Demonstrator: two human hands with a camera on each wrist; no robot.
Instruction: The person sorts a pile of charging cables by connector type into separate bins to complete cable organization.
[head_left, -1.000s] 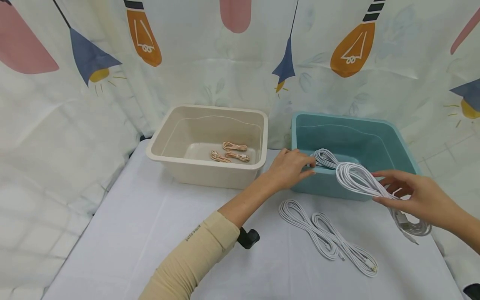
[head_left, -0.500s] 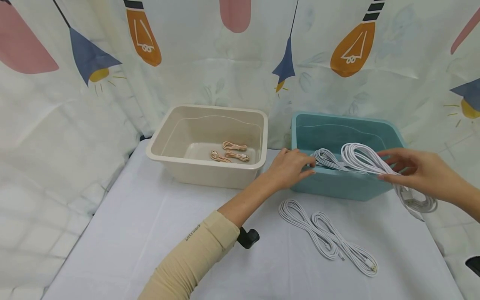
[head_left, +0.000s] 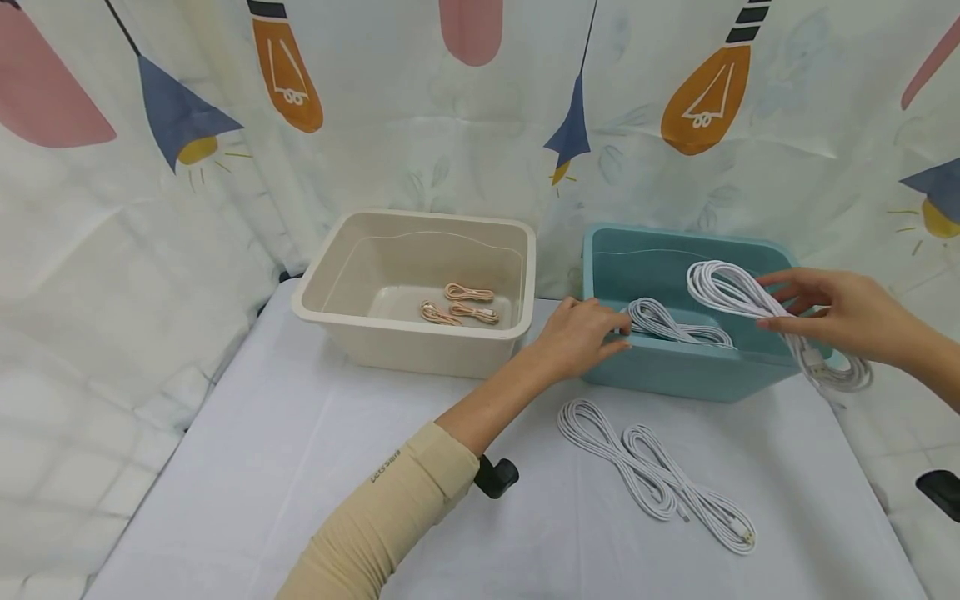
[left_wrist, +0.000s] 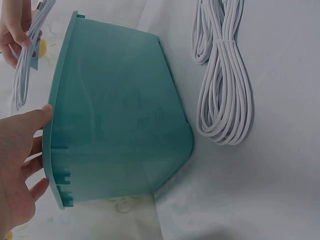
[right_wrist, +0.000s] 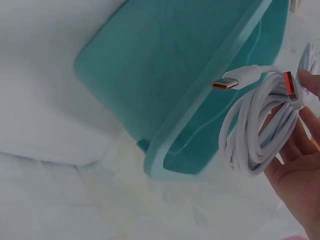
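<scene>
Teal bin's [head_left: 678, 379] near wall is hiding the lower part of the coiled white cable [head_left: 675, 325] inside. Right hand [right_wrist: 300, 170] is getting cut off by the right wrist frame edge. Left hand [left_wrist: 17, 170] is running off the left wrist frame; fingertips behind the bin rim.

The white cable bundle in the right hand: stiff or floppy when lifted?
Probably floppy: the white cable bundle sags below the right hand outside the teal bin. Likely light, since fingers alone carry it. Its loose plug ends may swing or snag.
</scene>
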